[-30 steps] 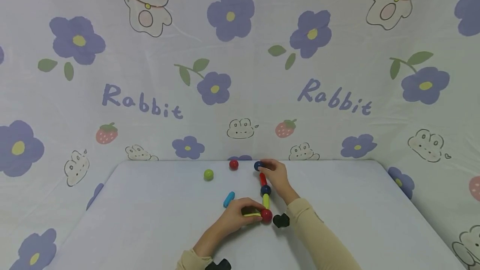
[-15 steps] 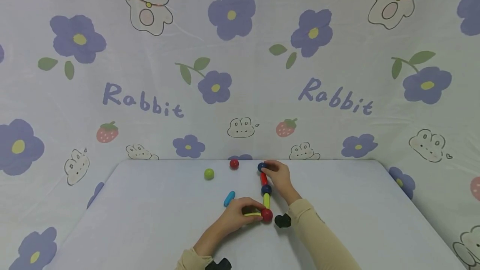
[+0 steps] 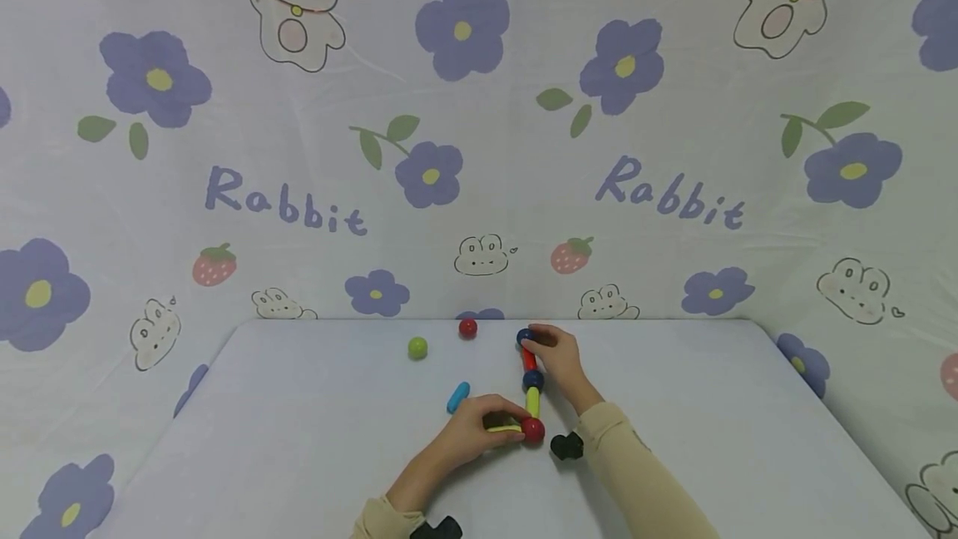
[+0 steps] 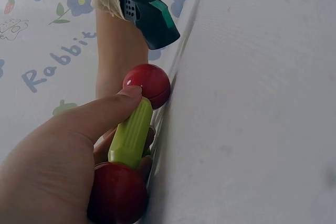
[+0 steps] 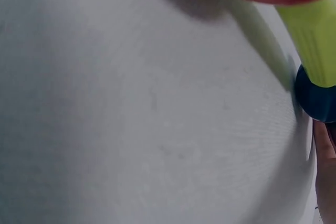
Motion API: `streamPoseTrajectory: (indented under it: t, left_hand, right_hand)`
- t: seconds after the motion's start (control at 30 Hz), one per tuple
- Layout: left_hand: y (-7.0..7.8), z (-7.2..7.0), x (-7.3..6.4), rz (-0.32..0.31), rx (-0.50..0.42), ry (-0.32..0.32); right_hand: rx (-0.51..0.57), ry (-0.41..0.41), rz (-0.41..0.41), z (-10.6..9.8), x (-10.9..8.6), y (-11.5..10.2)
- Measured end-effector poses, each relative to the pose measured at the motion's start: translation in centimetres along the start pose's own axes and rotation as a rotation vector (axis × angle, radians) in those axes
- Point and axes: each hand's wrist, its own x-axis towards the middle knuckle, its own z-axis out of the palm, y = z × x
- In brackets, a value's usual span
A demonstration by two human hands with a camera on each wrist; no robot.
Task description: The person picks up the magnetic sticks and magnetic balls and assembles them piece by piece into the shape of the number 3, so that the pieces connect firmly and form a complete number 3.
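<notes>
My left hand (image 3: 471, 427) holds a lime-yellow ribbed rod (image 4: 129, 137). A red ball (image 4: 152, 83) sits at its far end, my thumb against it, and another red ball (image 4: 116, 195) is at the near end by the palm. From the far red ball a second yellow rod (image 3: 533, 403) runs away to a dark blue ball (image 3: 533, 380), followed by a red rod (image 3: 529, 360). My right hand (image 3: 561, 363) pinches another dark blue ball (image 3: 525, 337) at the red rod's far end. In the right wrist view, only part of that hand shows, behind a blue ball (image 5: 315, 98).
On the white table (image 3: 314, 414) a light blue rod (image 3: 458, 398) lies beyond my left hand. Farther back are a green ball (image 3: 417, 348) and a red ball (image 3: 467, 328). A floral rabbit-print cloth (image 3: 479, 131) hangs behind the table.
My right hand has brought its blue ball slightly right and nearer, from beside the red rod's tip onto its end. The left hand has stayed in place.
</notes>
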Motion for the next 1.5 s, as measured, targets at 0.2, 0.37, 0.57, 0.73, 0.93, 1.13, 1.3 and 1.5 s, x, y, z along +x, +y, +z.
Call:
streamPoseTrajectory:
  t: [0.2,0.37,0.57,0.73,0.93,1.13,1.3,1.5]
  left_hand:
    - [-0.1,0.0,0.0,-0.008,0.001,0.009]
    - [0.0,0.0,0.0,-0.001,0.004,0.002]
    - [-0.2,0.0,0.1,0.002,0.009,-0.001]
    - [0.1,0.0,0.0,-0.027,-0.028,0.033]
    - [0.5,-0.4,-0.1,0.023,-0.020,0.283]
    - [0.6,-0.8,0.1,0.054,0.054,0.435]
    - [0.5,-1.0,0.1,-0.028,0.105,0.374]
    - [0.4,-1.3,-0.1,-0.091,0.151,0.270]
  right_hand:
    - [0.000,0.031,-0.017,0.0,-0.2,0.2]
    - [0.007,0.039,-0.034,-0.1,-0.4,0.5]
    - [0.026,0.010,-0.067,-0.1,-0.7,0.6]
    - [0.031,-0.028,-0.089,-0.2,-0.9,1.0]
    - [0.043,-0.034,-0.121,-0.3,-1.0,1.5]
    - [0.055,-0.052,-0.115,-0.3,-1.1,1.5]
    - [0.068,-0.066,-0.115,-0.4,-1.4,1.4]
    - [0.071,-0.088,-0.118,-0.5,-1.4,1.5]
